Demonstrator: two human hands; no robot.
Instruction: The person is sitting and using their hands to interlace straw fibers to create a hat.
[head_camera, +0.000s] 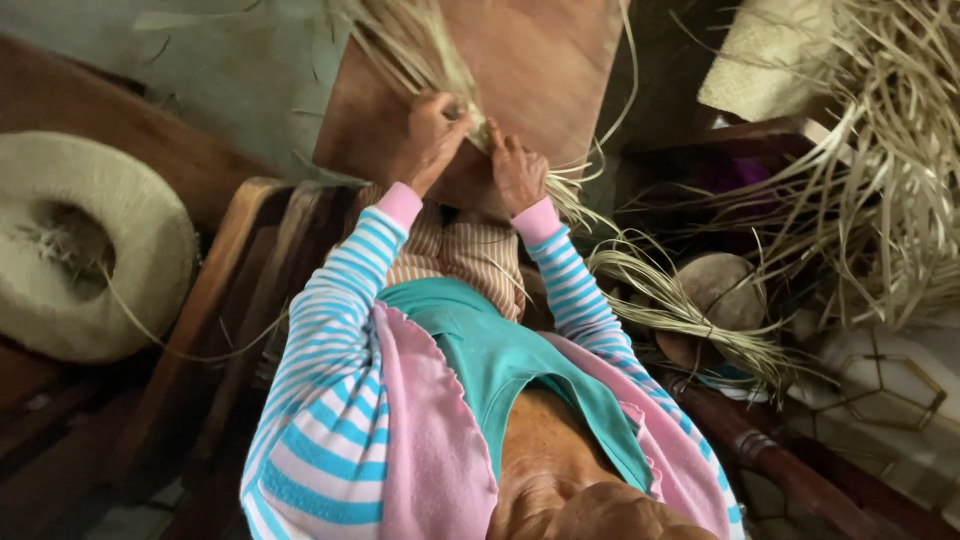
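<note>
Both my hands work a bundle of pale straw strands (420, 45) that lies across a brown wooden board (545, 70) in front of me. My left hand (432, 140) pinches the strands where they gather, thumb up against them. Just beside it, my right hand (520, 175) presses on the same bundle, and loose strand ends (580, 200) fan out to its right. Blue-and-white striped sleeves with pink cuffs cover both arms. What lies under my palms is hidden.
A round woven straw hat (85, 245) rests on a wooden bench at the left. A tied bunch of straw (690, 315) lies over a round wooden block (725, 290) at the right. More loose straw (890, 170) piles up at the upper right, beside a pale woven piece (765, 60).
</note>
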